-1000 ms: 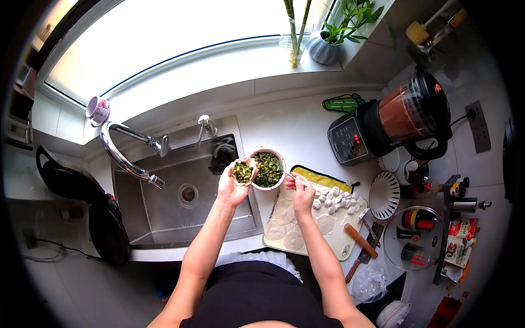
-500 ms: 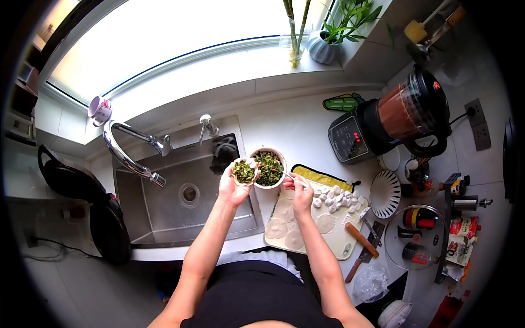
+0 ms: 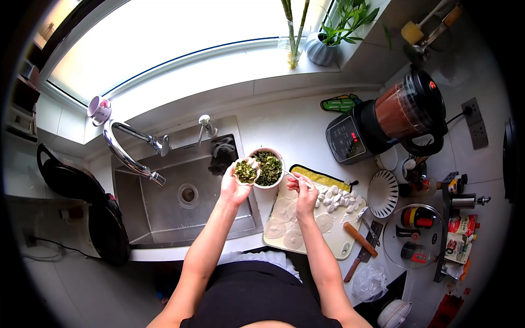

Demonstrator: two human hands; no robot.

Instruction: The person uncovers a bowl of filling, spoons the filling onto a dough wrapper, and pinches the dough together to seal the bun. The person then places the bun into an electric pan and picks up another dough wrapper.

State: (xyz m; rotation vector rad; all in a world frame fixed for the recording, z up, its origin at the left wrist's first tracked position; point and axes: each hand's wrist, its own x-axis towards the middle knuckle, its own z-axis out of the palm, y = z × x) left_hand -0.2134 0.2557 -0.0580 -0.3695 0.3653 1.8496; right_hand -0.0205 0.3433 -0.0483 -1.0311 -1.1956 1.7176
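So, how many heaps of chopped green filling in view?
2: one in the bowl between the hands, one on the wrapper in the left hand. Can't tell if the utensil in the right hand carries more.

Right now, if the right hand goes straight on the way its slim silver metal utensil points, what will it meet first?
Most likely the round, pale-rimmed bowl of chopped green filling: the utensil points at its right edge. Depth is unclear, so the right hand might pass above.
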